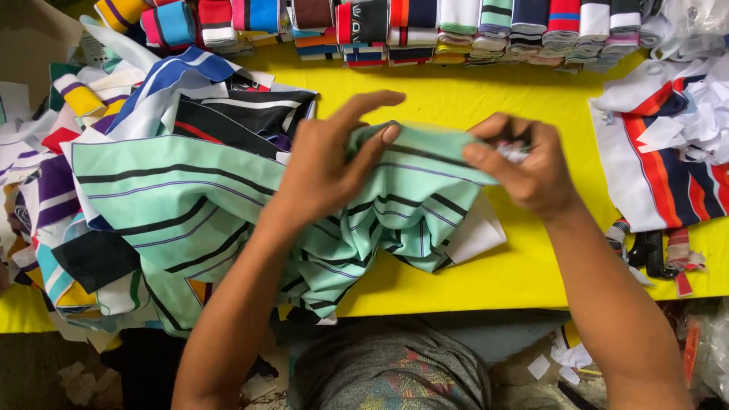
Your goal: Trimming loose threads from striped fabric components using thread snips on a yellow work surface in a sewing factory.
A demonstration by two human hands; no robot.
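Two hands pinch mint-green black-striped knit fabric piece (402, 190) on yellow counter (486, 99): left hand (326, 163) clamped on top edge, right hand (528, 167) gripping right end; edge runs left-right between them.

**Packaging at the frame's edges**

Clear crinkled plastic wrapping (695, 23) fills the upper right corner, glossy and see-through, its shape loose and bunched. A second piece of clear plastic (710, 353) sits at the lower right edge, pale and wrinkled. A small white tag (91, 47) lies at upper left among the fabrics. No signs or screens show.
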